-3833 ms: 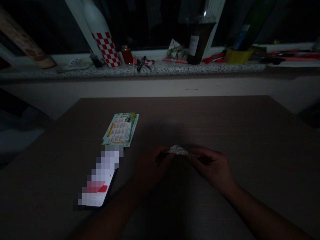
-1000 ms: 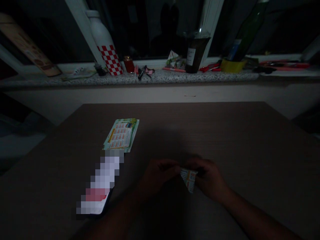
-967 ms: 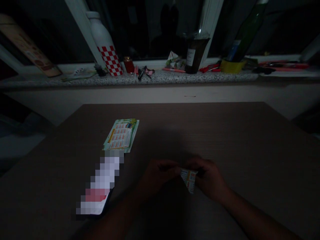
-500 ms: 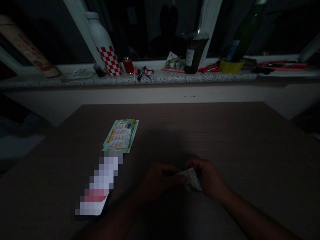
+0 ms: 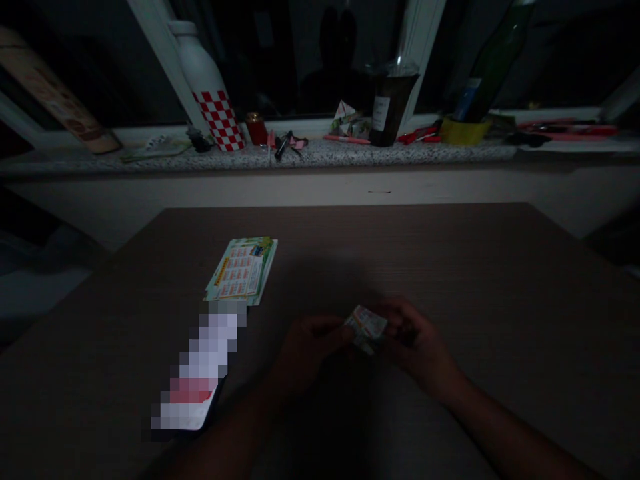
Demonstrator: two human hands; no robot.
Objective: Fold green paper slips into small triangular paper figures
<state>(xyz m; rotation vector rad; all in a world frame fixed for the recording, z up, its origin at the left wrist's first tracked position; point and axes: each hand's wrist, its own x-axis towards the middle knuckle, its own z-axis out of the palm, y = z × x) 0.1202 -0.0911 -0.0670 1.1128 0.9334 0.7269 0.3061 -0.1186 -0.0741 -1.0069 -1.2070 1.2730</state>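
A small piece of folded printed paper (image 5: pixel 369 323), pale with orange and red print, is between my hands above the table. My left hand (image 5: pixel 313 347) pinches its left side, with the thumb on top. My right hand (image 5: pixel 423 347) is at its right edge, fingers curled and thumb below, touching the paper. Dim light hides the exact grip of the right fingertips. To the left lies a stack of similar printed sheets (image 5: pixel 240 270), green-edged with rows of red print.
A lit phone (image 5: pixel 205 367), its screen blurred out, lies below the stack on the dark wooden table (image 5: pixel 440 253). Along the granite sill (image 5: pixel 320 157) stand a red-checked white bottle (image 5: pixel 215 100), a plastic drink cup (image 5: pixel 390 110), a green bottle (image 5: pixel 495 67) and yellow tape (image 5: pixel 464 132).
The folded paper has moved up and slightly left and is turned, showing a different face. My right hand has shifted its fingers and opened somewhat around the paper's edge.
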